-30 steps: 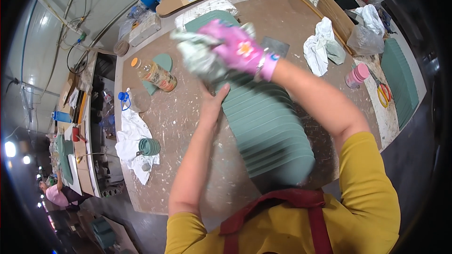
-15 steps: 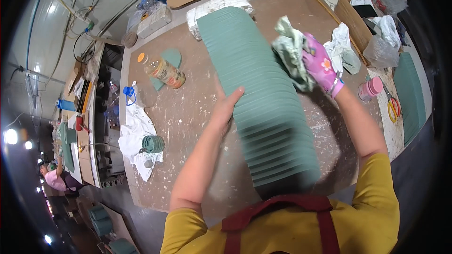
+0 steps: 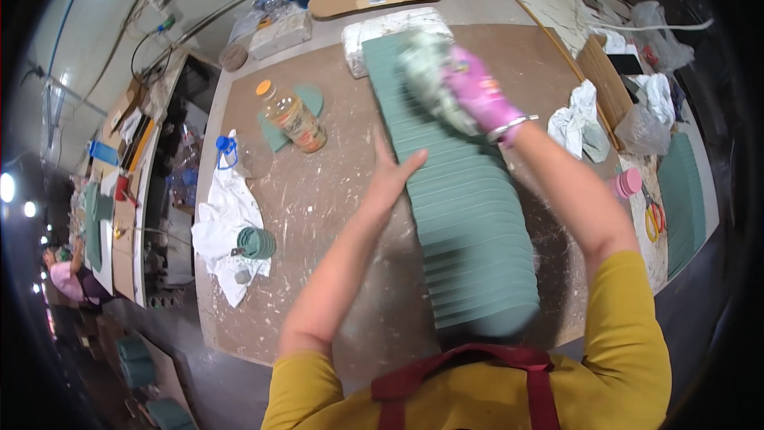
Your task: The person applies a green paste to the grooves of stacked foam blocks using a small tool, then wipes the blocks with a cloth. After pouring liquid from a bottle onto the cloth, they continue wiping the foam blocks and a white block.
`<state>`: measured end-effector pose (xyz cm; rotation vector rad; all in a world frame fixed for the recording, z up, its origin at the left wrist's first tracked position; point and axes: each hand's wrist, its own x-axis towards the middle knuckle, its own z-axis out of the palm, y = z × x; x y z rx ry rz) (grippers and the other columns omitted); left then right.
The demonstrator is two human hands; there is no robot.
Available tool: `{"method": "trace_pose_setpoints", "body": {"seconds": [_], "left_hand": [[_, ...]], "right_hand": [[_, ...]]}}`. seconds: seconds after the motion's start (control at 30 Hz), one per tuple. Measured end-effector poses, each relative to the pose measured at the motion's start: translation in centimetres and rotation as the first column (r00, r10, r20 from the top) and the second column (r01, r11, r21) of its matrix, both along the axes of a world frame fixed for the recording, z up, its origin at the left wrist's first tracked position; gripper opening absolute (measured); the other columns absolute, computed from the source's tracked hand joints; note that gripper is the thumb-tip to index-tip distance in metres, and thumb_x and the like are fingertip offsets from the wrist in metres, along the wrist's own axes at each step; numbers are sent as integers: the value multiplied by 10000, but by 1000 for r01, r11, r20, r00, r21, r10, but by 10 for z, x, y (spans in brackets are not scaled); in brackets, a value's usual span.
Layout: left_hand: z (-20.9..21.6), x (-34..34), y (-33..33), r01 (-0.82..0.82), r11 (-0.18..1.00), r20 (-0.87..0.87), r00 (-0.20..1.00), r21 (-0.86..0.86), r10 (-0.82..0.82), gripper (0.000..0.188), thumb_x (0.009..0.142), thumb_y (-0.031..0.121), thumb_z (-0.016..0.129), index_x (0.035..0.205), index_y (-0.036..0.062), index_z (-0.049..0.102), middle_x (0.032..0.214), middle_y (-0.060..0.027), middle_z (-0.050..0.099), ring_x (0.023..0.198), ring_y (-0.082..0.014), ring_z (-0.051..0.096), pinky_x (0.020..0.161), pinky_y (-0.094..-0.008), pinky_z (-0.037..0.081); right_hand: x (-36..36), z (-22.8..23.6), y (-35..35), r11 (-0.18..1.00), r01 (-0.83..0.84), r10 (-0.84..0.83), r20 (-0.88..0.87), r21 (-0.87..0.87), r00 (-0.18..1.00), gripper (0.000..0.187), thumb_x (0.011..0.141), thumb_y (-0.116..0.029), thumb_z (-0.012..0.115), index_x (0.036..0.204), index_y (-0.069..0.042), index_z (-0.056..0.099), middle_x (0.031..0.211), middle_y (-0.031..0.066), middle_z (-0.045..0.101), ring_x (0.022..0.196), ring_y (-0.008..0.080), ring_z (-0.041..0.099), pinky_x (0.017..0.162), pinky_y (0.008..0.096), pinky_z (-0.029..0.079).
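A long stack of overlapping green curved sheets (image 3: pixel 469 215) runs from near my body to a white paint-spattered block (image 3: pixel 358 44) under its far end. My bare left hand (image 3: pixel 391 179) rests against the stack's left side, thumb lying on the edge and the visible fingers stretched out; part of the hand is hidden by the angle. In a pink flowered glove, my right hand (image 3: pixel 475 91) is closed on a crumpled pale green-stained cloth (image 3: pixel 434 84). The cloth lies on the upper face of the stack near its far end, blurred by motion.
Left on the brown board (image 3: pixel 334 255) are an orange-capped bottle (image 3: pixel 296 119), a white cloth (image 3: pixel 227 231) and a green ribbed coil (image 3: pixel 256 244). At right are crumpled white rags (image 3: pixel 577 115), a pink jar (image 3: pixel 625 183), scissors (image 3: pixel 654 219) and more green sheets (image 3: pixel 683 199). A person (image 3: pixel 68 277) works far left.
My right hand with the cloth has swung left from beside the stack onto its far part. The left hand keeps its place against the stack's side. The view has shifted slightly.
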<state>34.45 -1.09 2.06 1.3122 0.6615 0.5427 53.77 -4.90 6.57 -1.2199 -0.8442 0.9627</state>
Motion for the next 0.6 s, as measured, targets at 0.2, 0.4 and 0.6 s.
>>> {"method": "trace_pose_setpoints", "body": {"seconds": [0.2, 0.4, 0.6], "left_hand": [[-25, 20, 20, -4, 1000, 100, 995, -29, 7, 1020, 766, 240, 751, 1467, -25, 60, 1466, -186, 281, 1334, -270, 315, 1087, -346, 283], [-32, 18, 20, 60, 996, -59, 996, -61, -63, 649, 857, 220, 672, 1385, 0, 366, 1409, -126, 412, 1315, -222, 367, 1081, -349, 294], [-30, 14, 23, -14, 1000, -10, 1000, 12, 14, 984, 829, 202, 688, 1487, 36, -25, 1465, -171, 286, 1331, -245, 335, 1089, -351, 271]], "right_hand": [[17, -30, 10, 989, 82, -136, 983, 126, 127, 438, 791, -144, 605, 1215, -52, 546, 1238, 209, 532, 1111, 374, 534, 946, 455, 424], [-93, -32, 93, 936, -339, 226, 900, -95, 372, 253, 823, -164, 557, 1067, -111, 592, 1046, 176, 626, 991, 343, 607, 875, 443, 466], [-36, -1, 55, 975, -176, -97, 971, 137, 218, 368, 824, -209, 594, 1178, -112, 575, 1173, 154, 560, 1036, 335, 579, 896, 420, 467]]}}
